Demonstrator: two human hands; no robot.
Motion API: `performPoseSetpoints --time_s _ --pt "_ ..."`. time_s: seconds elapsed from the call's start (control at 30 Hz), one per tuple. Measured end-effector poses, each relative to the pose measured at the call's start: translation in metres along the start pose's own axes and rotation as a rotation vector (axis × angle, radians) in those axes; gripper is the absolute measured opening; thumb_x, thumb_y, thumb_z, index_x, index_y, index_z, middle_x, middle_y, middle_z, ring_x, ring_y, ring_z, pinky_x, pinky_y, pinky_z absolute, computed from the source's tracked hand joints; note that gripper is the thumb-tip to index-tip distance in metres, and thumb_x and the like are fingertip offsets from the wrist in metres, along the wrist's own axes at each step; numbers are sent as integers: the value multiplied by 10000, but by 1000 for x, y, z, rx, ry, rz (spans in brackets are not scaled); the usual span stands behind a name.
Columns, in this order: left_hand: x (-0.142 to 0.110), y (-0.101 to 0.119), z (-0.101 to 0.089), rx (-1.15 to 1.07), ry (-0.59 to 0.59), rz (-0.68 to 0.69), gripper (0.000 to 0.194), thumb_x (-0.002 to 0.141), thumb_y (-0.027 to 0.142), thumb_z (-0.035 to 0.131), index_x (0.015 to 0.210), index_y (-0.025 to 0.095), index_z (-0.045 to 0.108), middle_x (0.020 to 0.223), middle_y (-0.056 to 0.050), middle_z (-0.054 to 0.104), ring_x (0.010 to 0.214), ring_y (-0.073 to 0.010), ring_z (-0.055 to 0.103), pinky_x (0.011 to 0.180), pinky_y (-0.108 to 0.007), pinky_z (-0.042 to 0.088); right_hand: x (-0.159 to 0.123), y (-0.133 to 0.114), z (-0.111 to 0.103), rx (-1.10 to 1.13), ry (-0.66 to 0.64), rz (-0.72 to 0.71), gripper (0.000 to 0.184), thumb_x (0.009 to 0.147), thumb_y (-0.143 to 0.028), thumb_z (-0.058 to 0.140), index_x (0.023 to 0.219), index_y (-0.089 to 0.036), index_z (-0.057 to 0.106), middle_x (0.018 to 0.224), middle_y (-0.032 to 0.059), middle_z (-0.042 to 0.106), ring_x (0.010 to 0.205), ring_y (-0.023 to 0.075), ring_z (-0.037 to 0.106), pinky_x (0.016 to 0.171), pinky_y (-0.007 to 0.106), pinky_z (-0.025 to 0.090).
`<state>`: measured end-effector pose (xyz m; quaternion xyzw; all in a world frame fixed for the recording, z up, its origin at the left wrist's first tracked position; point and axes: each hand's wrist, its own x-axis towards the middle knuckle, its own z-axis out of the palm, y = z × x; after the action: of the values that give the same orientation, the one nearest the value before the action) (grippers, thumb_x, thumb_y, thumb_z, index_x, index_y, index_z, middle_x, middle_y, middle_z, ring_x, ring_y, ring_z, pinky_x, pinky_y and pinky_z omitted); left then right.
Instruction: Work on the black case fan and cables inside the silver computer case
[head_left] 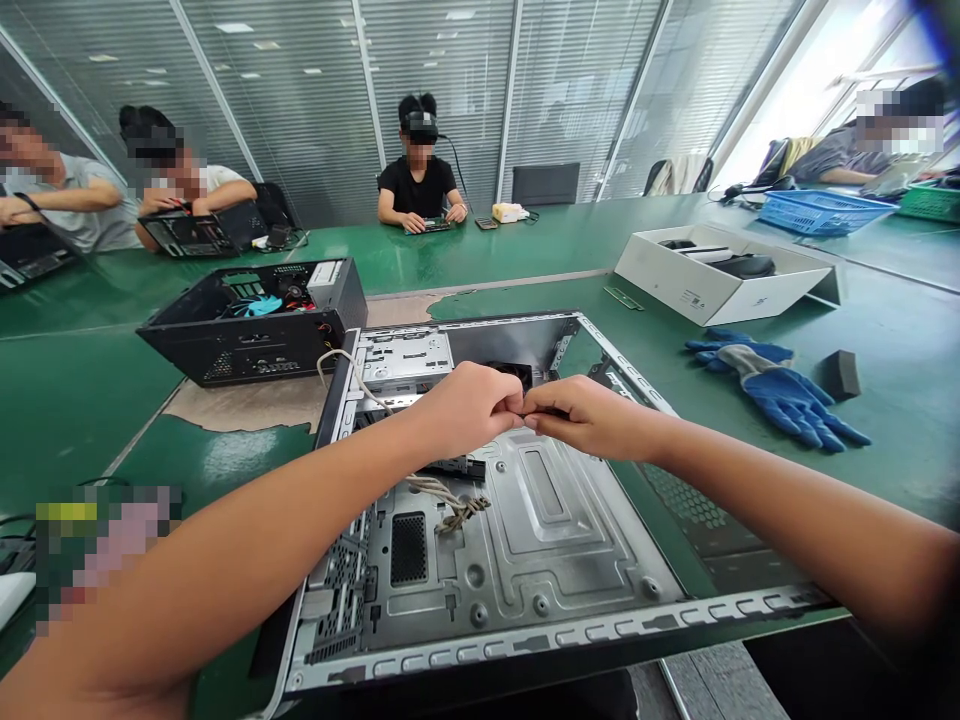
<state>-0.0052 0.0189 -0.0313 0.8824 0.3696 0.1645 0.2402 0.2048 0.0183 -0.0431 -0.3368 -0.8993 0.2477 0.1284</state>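
An open metal computer case (540, 480) lies on its side in front of me. Over its far half, my left hand (466, 408) and my right hand (592, 415) meet fingertip to fingertip. Both are closed in a pinch. A bit of something dark shows at the right fingers, too small and covered to name. Behind the hands a black fan (514, 374) is partly hidden. A bundle of tied grey cables (459, 508) rests inside the case, and a silver drive bay (409, 357) fills its far left corner.
A black computer case (262, 350) stands at the left. To the right are blue gloves (780, 385), a dark block (840, 375) and a white box (712, 290). A green memory stick (623, 298) lies near the box. Several people sit around the green table (555, 240).
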Motion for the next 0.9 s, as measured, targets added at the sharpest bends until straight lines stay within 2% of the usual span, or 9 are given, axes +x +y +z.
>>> performPoseSetpoints --time_s 0.13,0.43,0.6,0.77,0.9 --pt "0 0 0 2 7 34 67 805 188 617 812 159 677 722 -11 669 631 -107 550 611 -248 380 1 0 0 1 -14 -1 314 966 -340 409 732 -180 543 635 -33 450 585 103 362 579 264 305" --pt "-1 3 0 45 -36 -31 118 848 207 592 819 163 698 689 -12 658 601 -108 507 592 -265 329 1 5 1 -18 -19 -34 265 954 -303 446 797 -173 615 731 10 616 625 108 473 610 263 349" --pt "-2 6 -1 75 -49 -55 134 859 193 590 828 159 716 673 -15 659 580 -107 508 601 -272 338 1 3 2 -37 -8 -67 264 954 -292 450 804 -173 631 765 31 647 654 120 510 640 270 367" --pt "-2 6 -1 63 -29 -51 117 855 212 610 833 154 709 718 -23 683 609 -110 550 603 -264 362 0 2 3 -62 4 -33 280 956 -311 447 788 -167 618 702 8 587 614 110 455 603 267 334" --pt "-2 3 -1 14 16 -41 65 785 163 635 837 159 674 721 -2 672 627 -105 551 603 -245 381 1 3 3 -28 11 34 254 953 -322 449 864 -165 628 646 -30 506 579 102 379 577 261 312"
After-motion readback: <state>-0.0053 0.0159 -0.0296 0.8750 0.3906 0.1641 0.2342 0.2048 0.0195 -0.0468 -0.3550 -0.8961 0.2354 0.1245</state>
